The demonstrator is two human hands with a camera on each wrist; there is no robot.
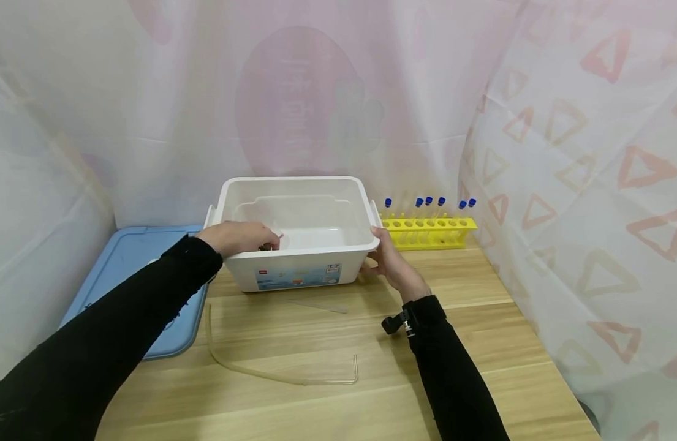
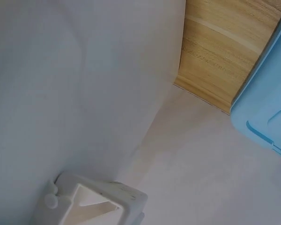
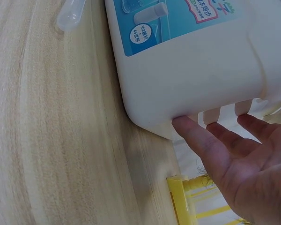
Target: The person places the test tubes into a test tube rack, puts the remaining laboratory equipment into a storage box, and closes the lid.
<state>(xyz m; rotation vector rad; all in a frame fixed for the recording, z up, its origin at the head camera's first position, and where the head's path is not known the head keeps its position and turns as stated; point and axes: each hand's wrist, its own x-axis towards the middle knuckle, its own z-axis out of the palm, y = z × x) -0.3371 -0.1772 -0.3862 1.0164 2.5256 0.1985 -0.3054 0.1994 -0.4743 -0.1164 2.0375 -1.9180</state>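
Note:
A white plastic storage box (image 1: pixel 296 260) with a blue label on its front stands lidless on the wooden table. My left hand (image 1: pixel 241 237) reaches over its front left rim, fingers bent down inside. Something small and dark shows under those fingers; I cannot tell whether they hold it. At the box's right end, my right hand (image 1: pixel 390 260) grips the side, thumb up at the rim and fingers (image 3: pixel 196 136) against the outer wall. The left wrist view misses the left hand and shows a pale curtain and a blue lid (image 2: pixel 267 98).
Left of the box lies the blue lid (image 1: pixel 120 251). A yellow test tube rack (image 1: pixel 432 239) with several blue-capped tubes stands at the right. A bent clear tube (image 1: pixel 261 372) and a thin translucent dropper (image 1: pixel 318 305) lie in front. Curtains (image 1: pixel 586 184) enclose the table.

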